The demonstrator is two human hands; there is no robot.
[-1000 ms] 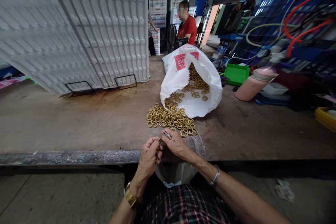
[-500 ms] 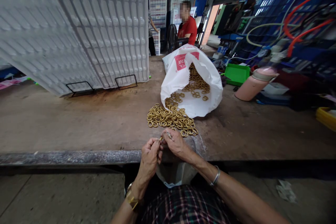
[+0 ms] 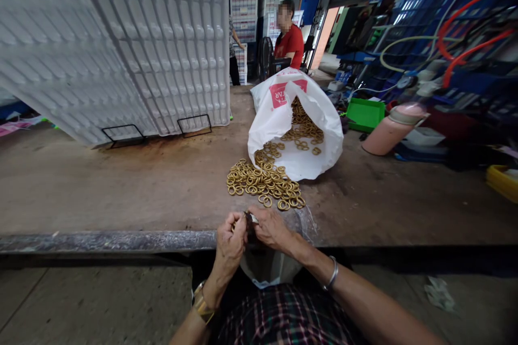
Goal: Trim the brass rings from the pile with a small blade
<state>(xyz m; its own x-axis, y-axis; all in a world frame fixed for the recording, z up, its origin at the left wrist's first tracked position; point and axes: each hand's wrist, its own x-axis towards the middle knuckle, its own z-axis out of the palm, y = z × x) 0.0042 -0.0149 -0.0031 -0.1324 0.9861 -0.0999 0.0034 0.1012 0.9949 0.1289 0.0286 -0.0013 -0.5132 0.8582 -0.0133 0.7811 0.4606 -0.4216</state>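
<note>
The person's left hand [image 3: 231, 240] has its fingers curled round a small gold-coloured metal ring [image 3: 233, 225]; the right hand [image 3: 272, 227] closes its fingers on a small pale tool [image 3: 254, 219], its type unclear, close beside the left. Both are at the brown worktop's [image 3: 141, 194] near edge, just before a pile of gold-coloured rings [image 3: 265, 180] at the mouth of a white plastic sack [image 3: 309, 164]

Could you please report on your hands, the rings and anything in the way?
Left hand on a ring, right hand gripping a small pale item. Heaped rings just ahead. Bag beyond them, not in the way.
</note>
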